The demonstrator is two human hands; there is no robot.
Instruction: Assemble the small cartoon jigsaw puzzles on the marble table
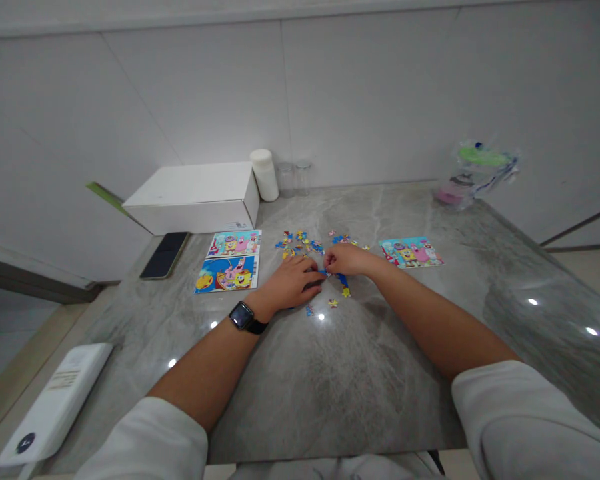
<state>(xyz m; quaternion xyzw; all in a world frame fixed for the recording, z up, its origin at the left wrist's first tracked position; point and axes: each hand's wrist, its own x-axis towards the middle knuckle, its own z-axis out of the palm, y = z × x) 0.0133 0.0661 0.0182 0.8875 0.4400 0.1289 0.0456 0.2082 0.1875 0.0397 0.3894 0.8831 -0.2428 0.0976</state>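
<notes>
My right hand [349, 259] is closed in a pinch over a small blue jigsaw puzzle piece, mostly hidden by its fingertips. My left hand [294, 283] lies low on the table, fingers stretched and apart, its fingertips touching the same spot. Just beside my right hand, a short strip of joined blue and yellow puzzle pieces [345, 285] runs toward me. A loose yellow piece [333, 303] and a pale blue piece [309, 311] lie nearer to me. Beyond both hands spreads a pile of loose puzzle pieces [300, 243], partly covered by my left hand.
Two cartoon picture cards [227, 274] lie at left, and another picture card [412, 253] at right. A phone [165, 255], white box [195, 190], white bottle [265, 175], two glasses [303, 179] and plastic bag [473, 175] stand farther out. A white device [55, 403] sits near left.
</notes>
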